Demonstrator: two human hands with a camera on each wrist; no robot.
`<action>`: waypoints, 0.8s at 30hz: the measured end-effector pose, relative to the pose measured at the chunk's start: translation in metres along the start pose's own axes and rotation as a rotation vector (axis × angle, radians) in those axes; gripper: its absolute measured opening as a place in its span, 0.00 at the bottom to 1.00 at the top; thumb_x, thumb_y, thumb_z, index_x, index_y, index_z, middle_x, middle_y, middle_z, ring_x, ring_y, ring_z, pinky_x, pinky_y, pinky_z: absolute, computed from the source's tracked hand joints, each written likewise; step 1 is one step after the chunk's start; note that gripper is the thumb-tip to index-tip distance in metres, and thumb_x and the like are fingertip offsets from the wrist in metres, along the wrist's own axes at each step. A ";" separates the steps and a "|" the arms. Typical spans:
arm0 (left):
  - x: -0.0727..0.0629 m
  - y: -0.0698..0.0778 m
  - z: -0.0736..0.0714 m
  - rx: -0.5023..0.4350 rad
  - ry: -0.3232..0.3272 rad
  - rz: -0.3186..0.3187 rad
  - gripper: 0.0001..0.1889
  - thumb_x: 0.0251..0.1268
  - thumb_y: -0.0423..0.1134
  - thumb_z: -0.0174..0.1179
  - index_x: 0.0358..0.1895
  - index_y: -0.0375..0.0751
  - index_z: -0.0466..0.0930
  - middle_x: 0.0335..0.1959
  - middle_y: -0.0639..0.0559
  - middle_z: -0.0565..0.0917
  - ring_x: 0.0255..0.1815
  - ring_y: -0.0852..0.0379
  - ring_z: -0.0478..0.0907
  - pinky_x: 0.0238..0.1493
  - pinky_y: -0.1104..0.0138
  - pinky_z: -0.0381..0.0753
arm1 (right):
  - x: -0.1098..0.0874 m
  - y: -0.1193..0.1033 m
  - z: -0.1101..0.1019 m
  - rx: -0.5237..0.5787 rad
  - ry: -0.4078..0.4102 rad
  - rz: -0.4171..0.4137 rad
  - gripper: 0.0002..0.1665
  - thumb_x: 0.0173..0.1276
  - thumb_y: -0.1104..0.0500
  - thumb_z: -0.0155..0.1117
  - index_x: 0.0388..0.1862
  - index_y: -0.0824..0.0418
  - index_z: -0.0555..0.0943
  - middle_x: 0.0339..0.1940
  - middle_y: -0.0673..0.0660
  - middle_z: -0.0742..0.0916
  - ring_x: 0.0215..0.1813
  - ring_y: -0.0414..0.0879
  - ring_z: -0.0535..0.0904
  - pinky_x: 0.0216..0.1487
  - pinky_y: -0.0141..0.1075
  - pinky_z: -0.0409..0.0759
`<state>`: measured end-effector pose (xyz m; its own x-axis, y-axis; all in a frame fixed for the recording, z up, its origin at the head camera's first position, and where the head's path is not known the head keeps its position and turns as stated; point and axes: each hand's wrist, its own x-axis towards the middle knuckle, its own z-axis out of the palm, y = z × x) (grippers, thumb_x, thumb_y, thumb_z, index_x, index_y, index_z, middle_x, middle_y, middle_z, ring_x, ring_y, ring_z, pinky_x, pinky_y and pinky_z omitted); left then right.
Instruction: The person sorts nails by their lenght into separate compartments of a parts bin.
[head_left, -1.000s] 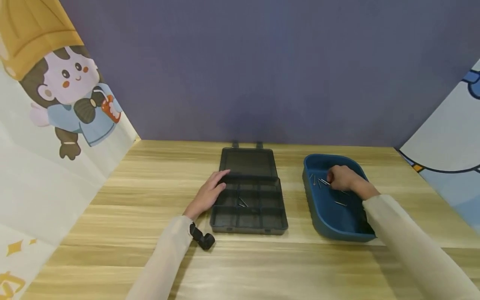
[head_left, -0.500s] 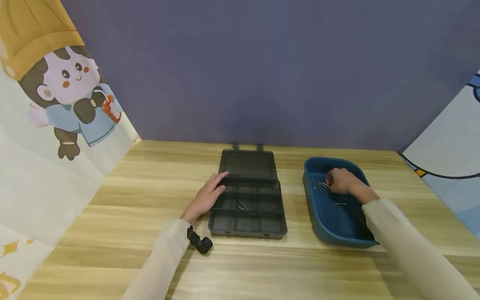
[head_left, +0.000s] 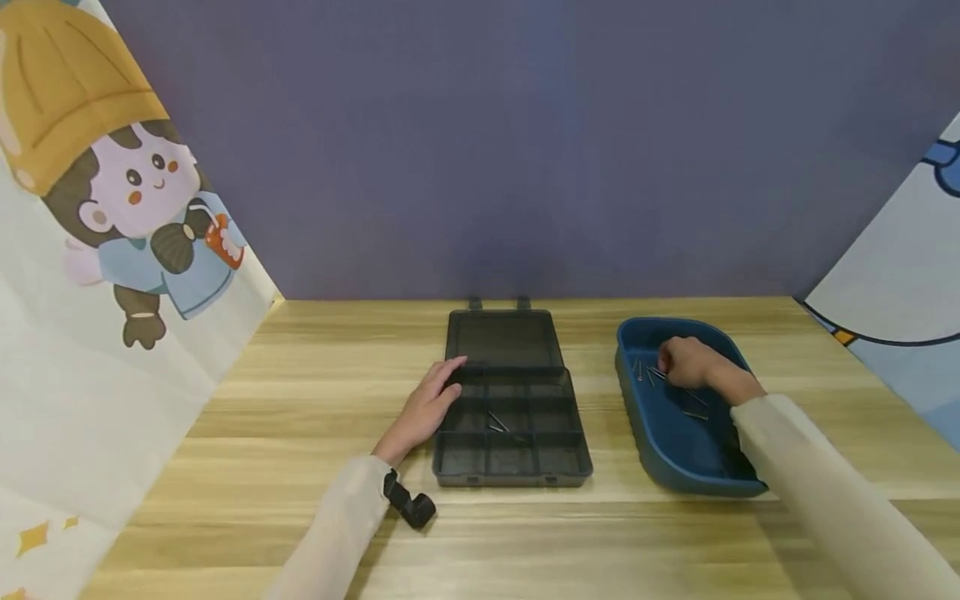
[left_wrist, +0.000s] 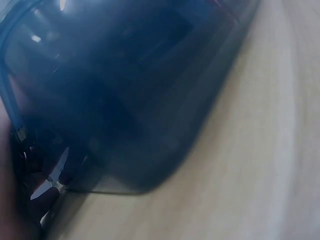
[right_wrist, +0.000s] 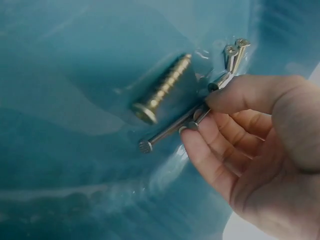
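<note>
My right hand (head_left: 688, 362) reaches into a blue plastic bin (head_left: 645, 433). In the right wrist view, its thumb and fingertips pinch a nail (right_wrist: 199, 119). A longer nail (right_wrist: 167, 131) lies against the fingertips, and a brass-coloured screw (right_wrist: 162, 90) lies beside them. Other screws (right_wrist: 235, 54) are beyond the thumb. My left hand (head_left: 426, 408) rests along the left side of a dark translucent divided box (head_left: 512, 481), fingers relaxed. The box's lid (head_left: 504, 340) is laid back. A few thin nails (head_left: 497, 423) lie in its middle compartment. The left wrist view is blurred.
The box and bin stand apart on a wood-grain table (head_left: 300, 417). A dark blue-grey panel (head_left: 525, 150) rises at the table's back edge. Walls with cartoon prints (head_left: 142, 208) flank both sides. A black wrist camera (head_left: 412, 504) sits on the left sleeve.
The head view has shifted slightly. My right hand stays at the same spot in the bin, its fingers among the nails. My left hand stays on the box's side.
</note>
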<state>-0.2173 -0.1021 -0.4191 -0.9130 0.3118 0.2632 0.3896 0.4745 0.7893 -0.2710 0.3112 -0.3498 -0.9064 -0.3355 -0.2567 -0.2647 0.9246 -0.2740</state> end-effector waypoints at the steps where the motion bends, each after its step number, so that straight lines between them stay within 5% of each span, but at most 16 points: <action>1: 0.000 0.001 0.000 -0.001 -0.001 0.004 0.24 0.73 0.35 0.46 0.70 0.38 0.62 0.66 0.40 0.68 0.69 0.40 0.63 0.66 0.44 0.61 | -0.001 0.000 0.000 0.000 -0.001 -0.002 0.06 0.54 0.71 0.53 0.30 0.64 0.74 0.24 0.54 0.74 0.26 0.46 0.67 0.29 0.36 0.66; 24: 0.002 0.001 -0.003 0.015 0.002 -0.004 0.24 0.71 0.34 0.46 0.69 0.37 0.63 0.65 0.37 0.68 0.68 0.39 0.63 0.67 0.45 0.61 | -0.007 -0.027 -0.006 -0.034 -0.031 -0.055 0.06 0.56 0.72 0.54 0.31 0.65 0.75 0.26 0.55 0.77 0.26 0.45 0.68 0.29 0.36 0.66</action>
<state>-0.2188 -0.1032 -0.4160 -0.9146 0.3086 0.2613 0.3880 0.4878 0.7820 -0.2595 0.2897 -0.3349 -0.8798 -0.3905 -0.2712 -0.3250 0.9102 -0.2566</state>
